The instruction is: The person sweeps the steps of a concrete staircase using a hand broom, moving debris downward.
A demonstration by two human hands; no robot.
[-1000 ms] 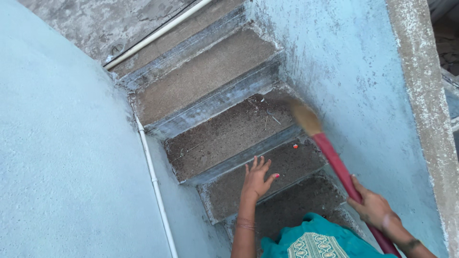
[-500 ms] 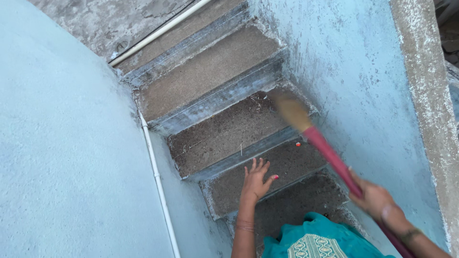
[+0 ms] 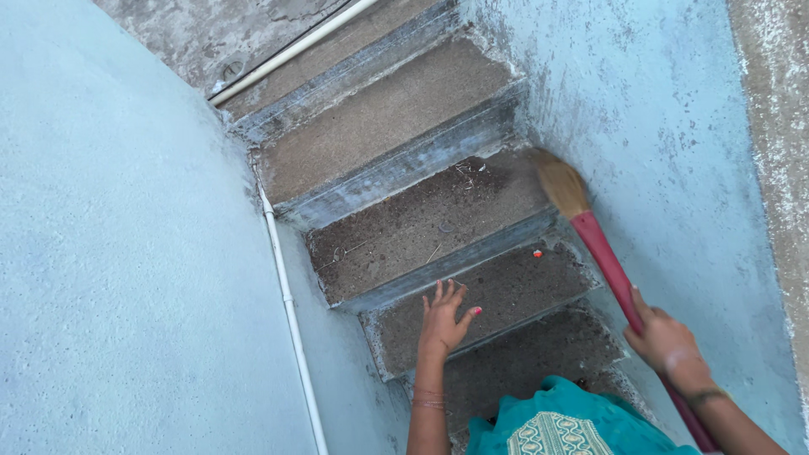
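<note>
Pale blue walls flank rough concrete steps, white pipe down the left side, red-handled broom at right with bristles on the far littered step, right hand clamped round its handle, left hand fingers spread, empty.

White pipe along pale blue wall, teal garment below.

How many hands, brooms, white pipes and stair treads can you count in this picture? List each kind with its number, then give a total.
Hands: 2, left hand open, right hand holding the broom
Brooms: 1, broom
White pipes: 2, pipe along the left wall, pipe at the top
Stair treads: 5, counting the brushed tread
Total: 10
</note>
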